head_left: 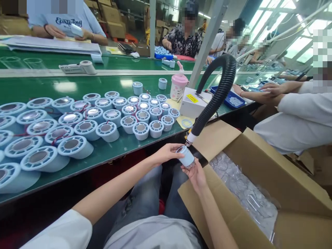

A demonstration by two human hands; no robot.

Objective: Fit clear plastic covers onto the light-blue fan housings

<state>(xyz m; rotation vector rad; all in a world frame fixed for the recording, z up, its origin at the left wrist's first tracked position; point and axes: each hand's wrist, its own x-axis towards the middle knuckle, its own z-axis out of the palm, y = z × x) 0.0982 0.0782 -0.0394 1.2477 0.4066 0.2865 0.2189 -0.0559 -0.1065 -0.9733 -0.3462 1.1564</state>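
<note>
Above my lap, a light blue cylindrical housing (186,157) is gripped between both hands, tilted, with what looks like a transparent part at its lower end. My left hand (168,153) pinches its upper rim from the left. The fingers of my right hand (197,174) wrap round the lower end. Just above the housing's top edge is the metal tip (187,141) of a black corrugated hose (216,100); I cannot tell whether they touch. Many similar blue housings (106,129), with round metallic centres and red wires, stand on the green table (103,155) to the left.
An open cardboard box (275,166) holding transparent plastic parts (243,193) sits to the right. Behind the hose are a white box (193,103), a pink-lidded cup (178,84) and a blue tray (229,98). Co-workers sit across the table and at the right.
</note>
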